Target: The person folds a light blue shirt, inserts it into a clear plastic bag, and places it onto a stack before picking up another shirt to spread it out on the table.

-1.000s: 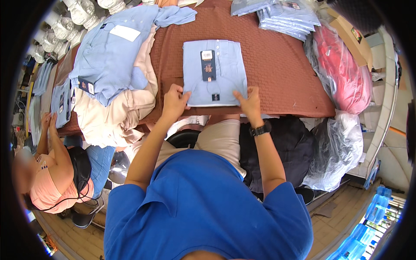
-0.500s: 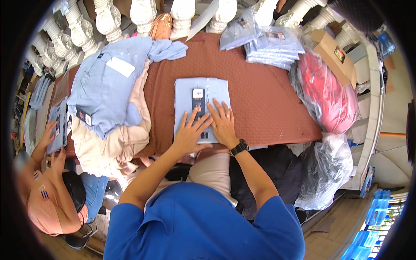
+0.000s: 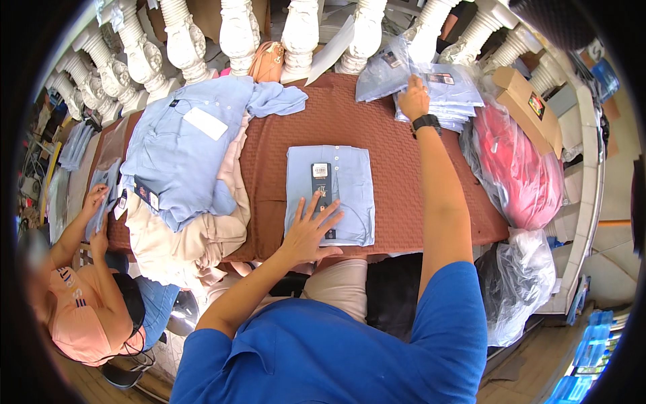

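Note:
A folded light-blue shirt [image 3: 353, 195] with a dark hang tag [image 3: 320, 176] on its front lies before me on the brown cloth. My left hand [image 3: 311, 229] rests on its lower left part, fingers spread. At the back right, my right hand [image 3: 413, 101] reaches to the plastic-wrapped shirts. Its fingers are closed at the edge of a bagged blue shirt [image 3: 382, 75], beside the wrapped stack [image 3: 451, 94]. The fingertips are partly hidden, so their exact hold is hard to make out.
Loose blue shirts [image 3: 182, 155] are heaped over beige cloth [image 3: 195, 249] at the left. A red bundle in plastic [image 3: 515, 161] and a cardboard box [image 3: 528, 111] stand right. White balusters [image 3: 299, 37] line the back. Another person [image 3: 94, 303] handles bagged shirts at far left.
My right hand has left the folded shirt and gone far right to the wrapped shirts. My left hand stays on the folded shirt. The view has shifted slightly.

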A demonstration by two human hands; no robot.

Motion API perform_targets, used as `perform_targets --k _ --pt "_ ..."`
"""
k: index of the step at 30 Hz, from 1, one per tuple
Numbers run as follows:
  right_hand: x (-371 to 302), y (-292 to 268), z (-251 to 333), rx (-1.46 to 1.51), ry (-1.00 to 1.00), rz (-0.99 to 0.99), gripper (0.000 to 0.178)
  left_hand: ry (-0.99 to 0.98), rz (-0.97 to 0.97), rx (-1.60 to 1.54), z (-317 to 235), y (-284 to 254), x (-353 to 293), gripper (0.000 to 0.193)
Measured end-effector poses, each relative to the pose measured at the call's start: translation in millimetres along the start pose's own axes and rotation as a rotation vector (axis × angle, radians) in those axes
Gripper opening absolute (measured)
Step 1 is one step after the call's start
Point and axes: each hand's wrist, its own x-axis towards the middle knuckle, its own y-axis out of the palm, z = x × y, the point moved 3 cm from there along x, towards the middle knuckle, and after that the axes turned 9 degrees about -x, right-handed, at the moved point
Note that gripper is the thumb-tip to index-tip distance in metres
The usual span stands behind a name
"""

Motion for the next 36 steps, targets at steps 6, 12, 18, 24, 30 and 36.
perform_targets --k 6,12,18,24,30,36 --pt "12 -125 14 0.331 -0.153 -0.383 0.027 0.055 -0.375 -0.053 18 -78 6 0.068" --pt "-13 -240 34 0.739 -0.198 0.021 0.013 0.332 -0.605 0.061 -10 -202 125 0.027" --pt "-27 -265 87 0.809 -0.375 0.358 0.037 0.5 -0.272 0.209 -4 -214 194 0.015" --pt "-19 -247 96 0.705 -0.254 0.447 0.018 0.092 0.019 -0.475 30 -196 197 0.024" --pt "-12 -208 116 0.733 -0.326 0.161 0.03 -0.145 0.08 -0.915 56 -182 188 0.046" --pt "-70 -227 193 0.651 -0.31 -0.232 0.041 -0.429 -0.592 -1.239 107 -196 151 0.059"
